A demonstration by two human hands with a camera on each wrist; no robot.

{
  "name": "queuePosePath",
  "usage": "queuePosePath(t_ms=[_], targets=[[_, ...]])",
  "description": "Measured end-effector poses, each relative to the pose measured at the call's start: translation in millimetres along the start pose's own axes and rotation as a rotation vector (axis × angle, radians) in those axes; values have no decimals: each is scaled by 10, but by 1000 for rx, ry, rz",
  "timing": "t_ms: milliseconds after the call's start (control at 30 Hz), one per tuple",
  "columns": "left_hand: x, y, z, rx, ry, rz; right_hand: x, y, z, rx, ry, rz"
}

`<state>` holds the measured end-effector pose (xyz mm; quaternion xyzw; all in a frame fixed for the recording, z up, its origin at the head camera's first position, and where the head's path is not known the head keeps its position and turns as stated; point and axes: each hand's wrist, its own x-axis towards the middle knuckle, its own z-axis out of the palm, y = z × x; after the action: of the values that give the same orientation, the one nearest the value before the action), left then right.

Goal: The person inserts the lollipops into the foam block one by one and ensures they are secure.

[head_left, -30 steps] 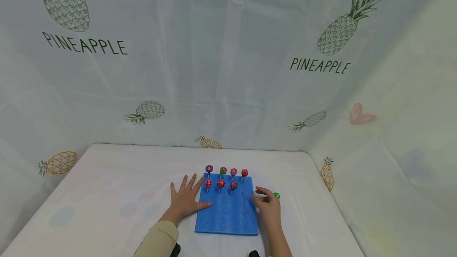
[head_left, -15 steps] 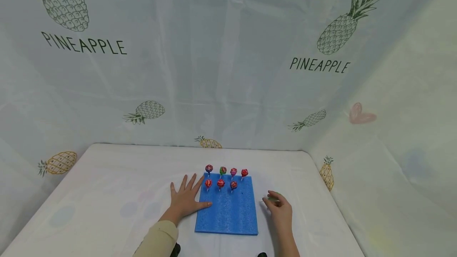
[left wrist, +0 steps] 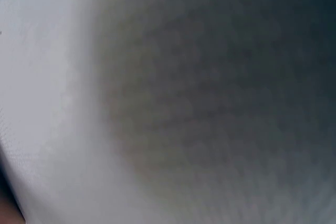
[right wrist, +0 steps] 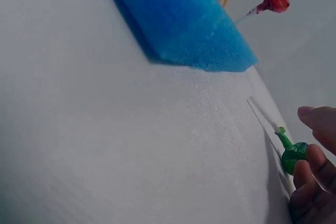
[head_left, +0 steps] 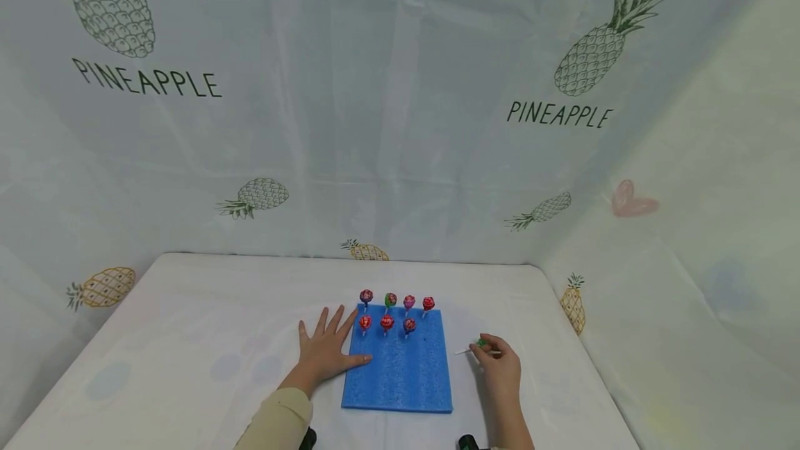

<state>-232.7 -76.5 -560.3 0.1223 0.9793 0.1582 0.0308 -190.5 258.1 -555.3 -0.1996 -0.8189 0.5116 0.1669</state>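
Observation:
My left hand (head_left: 322, 354) lies flat with spread fingers at the left edge of a blue foam board (head_left: 396, 380), its thumb on the board. Several wrapped lollipops (head_left: 387, 323) stand upright in the foam, in two rows toward the far side. Right of the board, my right hand (head_left: 500, 363) is at a green lollipop (right wrist: 294, 157), whose white stick (head_left: 462, 351) points left toward the board. In the right wrist view, fingertips (right wrist: 314, 156) meet the candy's edge while the thumb stands apart from it. A blurred, dark surface fills most of the left wrist view.
A white cloth (head_left: 187, 339) covers the table. Behind and to the right hangs a curtain (head_left: 375, 123) printed with pineapples. A red lollipop (right wrist: 276, 1) rises above the board's corner in the right wrist view.
My right hand has moved right, from beside the board's edge to the green lollipop, whose stick now shows. The left hand and the board stay as they were.

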Motion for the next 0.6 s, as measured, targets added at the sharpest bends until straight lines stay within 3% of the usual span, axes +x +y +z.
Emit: queuePosePath(t_ms=[600], targets=[[34,-29,49,8,-3,-9,87,132,33,-112,10,31]])
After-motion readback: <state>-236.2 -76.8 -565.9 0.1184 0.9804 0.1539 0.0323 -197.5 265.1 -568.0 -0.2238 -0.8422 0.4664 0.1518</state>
